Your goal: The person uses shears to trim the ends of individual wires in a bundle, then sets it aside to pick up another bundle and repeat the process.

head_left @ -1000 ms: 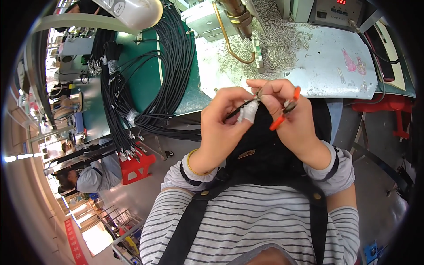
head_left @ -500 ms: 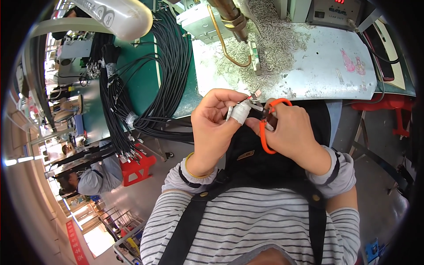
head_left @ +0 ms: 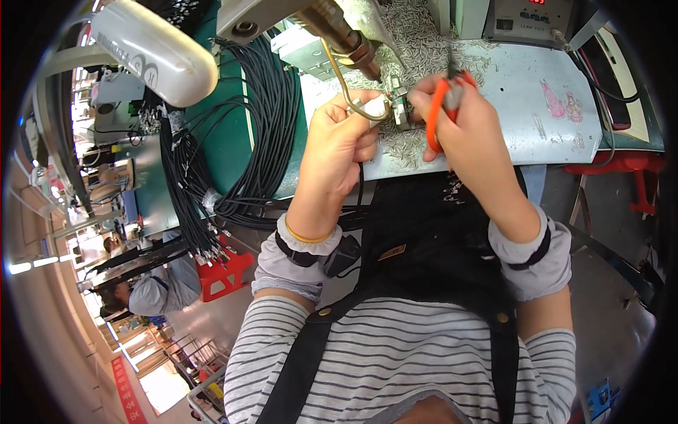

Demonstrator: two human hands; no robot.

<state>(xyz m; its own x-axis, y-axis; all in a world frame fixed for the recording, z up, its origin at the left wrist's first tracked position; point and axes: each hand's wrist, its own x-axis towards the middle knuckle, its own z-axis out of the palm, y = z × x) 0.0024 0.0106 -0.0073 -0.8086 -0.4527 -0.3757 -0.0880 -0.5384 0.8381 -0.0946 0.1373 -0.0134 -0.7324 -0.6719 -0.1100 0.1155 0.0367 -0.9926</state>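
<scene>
My left hand, with white tape on a finger, is closed at the metal fixture beneath a machine's spindle-like head. It pinches the end of a black cable, which hangs down below my palm. The curved brass tube passes in front of those fingers. On the fixture's other side, my right hand keeps orange-handled cutters in its grip, their dark tips pointing away from me. Its thumb and forefinger reach close to the fixture; whether they touch it I cannot tell.
Small metal pins lie scattered in heaps on the pale work plate. A thick bundle of black cables curves across the green table at left. A white cylinder hangs at upper left; a control box stands at back right.
Both hands have moved away from my body to the fixture. The cutters have left the cable end and swung upright in my right hand.
</scene>
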